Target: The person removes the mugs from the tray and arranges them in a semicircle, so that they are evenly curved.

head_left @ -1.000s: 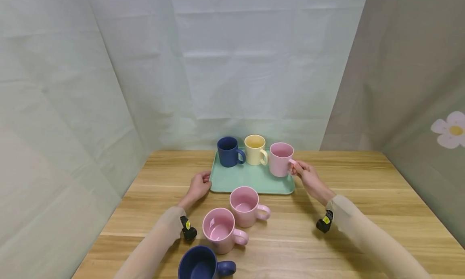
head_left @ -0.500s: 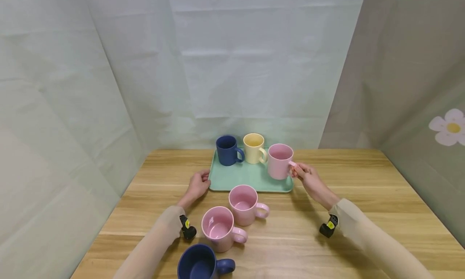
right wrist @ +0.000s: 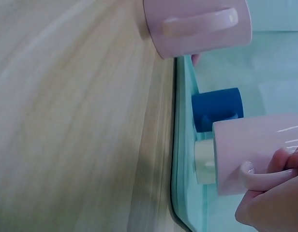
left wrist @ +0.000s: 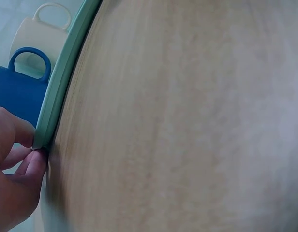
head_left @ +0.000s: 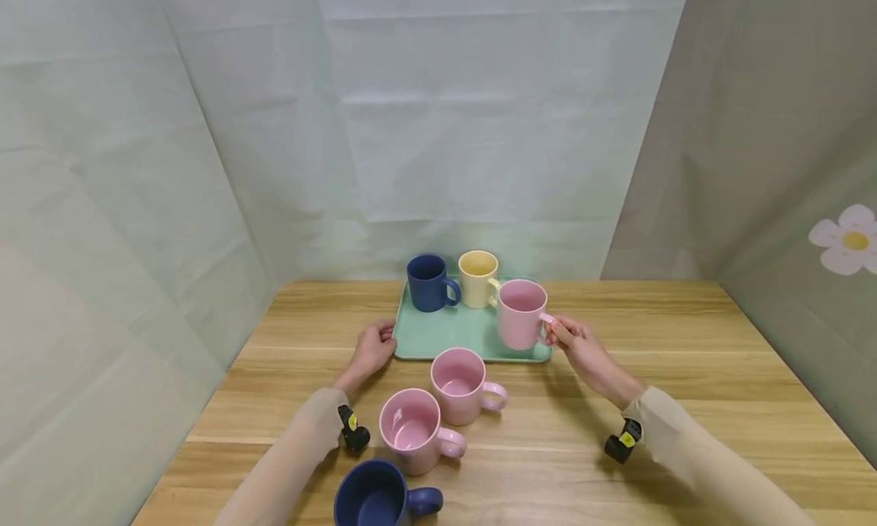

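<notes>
While your left hand [head_left: 373, 349] pinches the green tray [head_left: 441, 332], probably steadying it, your right hand [head_left: 582, 351] pinches an upright pink mug [head_left: 521, 319] by its handle [right wrist: 265, 181].

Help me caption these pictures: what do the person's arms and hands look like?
Both sleeves are long, plain and beige. The left hand and right hand are bare. Worn near each hand is a small black device with a yellow patch.
</notes>
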Demonstrator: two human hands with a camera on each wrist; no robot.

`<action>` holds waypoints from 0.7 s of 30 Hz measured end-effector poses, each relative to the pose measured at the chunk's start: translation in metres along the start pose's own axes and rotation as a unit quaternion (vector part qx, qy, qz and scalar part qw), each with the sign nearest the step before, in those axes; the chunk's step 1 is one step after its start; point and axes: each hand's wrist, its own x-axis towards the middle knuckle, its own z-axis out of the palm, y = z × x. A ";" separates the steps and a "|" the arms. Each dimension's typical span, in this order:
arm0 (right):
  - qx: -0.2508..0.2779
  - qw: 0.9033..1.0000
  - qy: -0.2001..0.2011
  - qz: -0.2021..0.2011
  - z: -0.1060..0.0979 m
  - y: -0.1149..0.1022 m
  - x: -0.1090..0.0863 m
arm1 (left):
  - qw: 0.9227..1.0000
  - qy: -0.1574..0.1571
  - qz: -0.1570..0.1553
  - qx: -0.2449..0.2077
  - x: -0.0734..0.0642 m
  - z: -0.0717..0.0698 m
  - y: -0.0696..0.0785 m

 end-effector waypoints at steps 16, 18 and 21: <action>-0.003 1.000 -0.030 -0.005 0.009 0.003 -0.015 | 1.000 0.003 0.008 -0.006 0.000 0.000 0.000; -0.002 0.999 -0.037 -0.010 0.009 0.004 -0.017 | 1.000 0.003 0.008 -0.009 0.000 0.000 0.000; -0.004 0.999 -0.047 -0.012 0.008 0.004 -0.018 | 1.000 0.004 0.006 -0.013 -0.001 0.000 0.001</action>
